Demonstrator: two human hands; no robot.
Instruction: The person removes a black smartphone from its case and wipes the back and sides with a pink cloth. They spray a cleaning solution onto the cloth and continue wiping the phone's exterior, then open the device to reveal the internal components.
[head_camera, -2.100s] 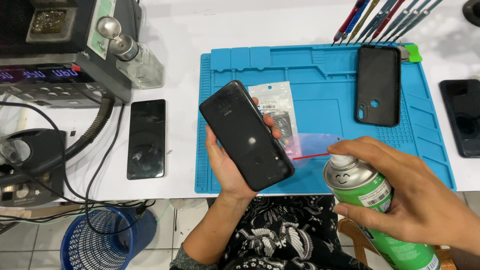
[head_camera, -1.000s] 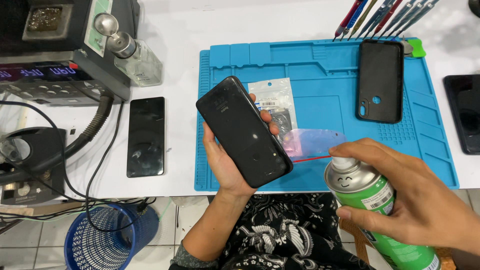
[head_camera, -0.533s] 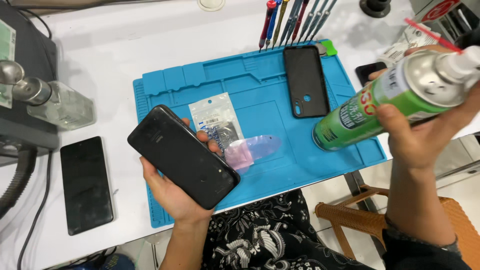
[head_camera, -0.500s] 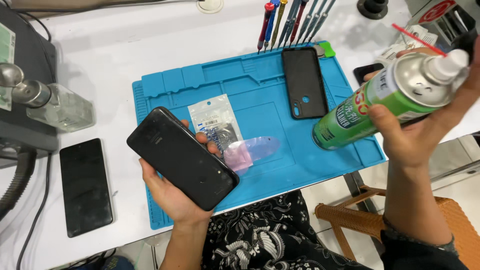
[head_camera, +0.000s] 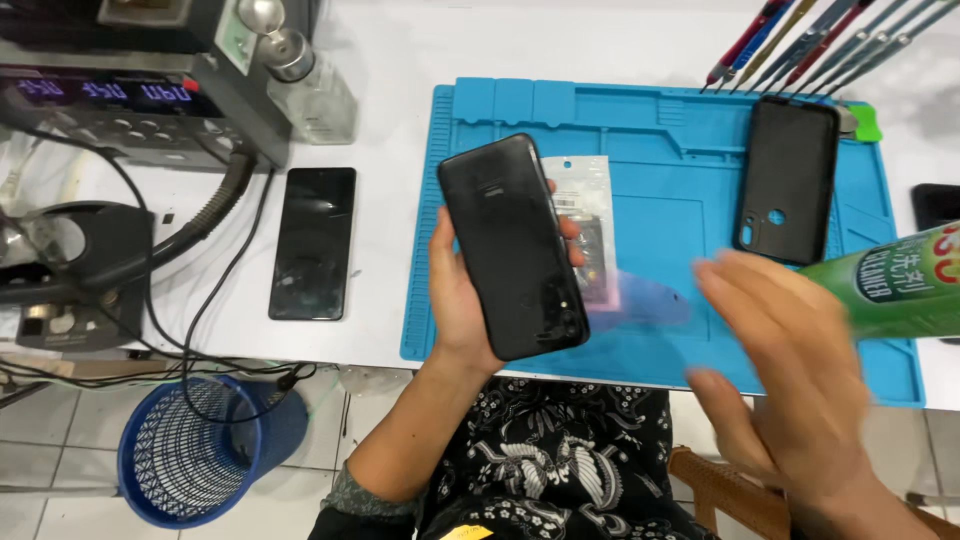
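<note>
One blue work mat (head_camera: 650, 150) covers the right of one white table (head_camera: 400, 300). One blue mesh bin (head_camera: 195, 460) stands on the floor near left. Three black phones: one (head_camera: 512, 245) gripped above the mat's left edge by the left hand (head_camera: 470, 300), fingers wrapped round its sides; one (head_camera: 788, 180) far right on the mat; one (head_camera: 313, 243) left on the table. One green spray can (head_camera: 895, 290) sits at right beside the blurred right hand (head_camera: 790, 370), fingers spread.

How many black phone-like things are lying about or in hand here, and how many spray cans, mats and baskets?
Black phones: 2, one in the left hand, namely the held phone, and the phone on the white table
Black phone case: 1
Green spray can: 1, at the blurred right hand
Blue work mat: 1
Blue mesh basket: 1
Total: 6
</note>
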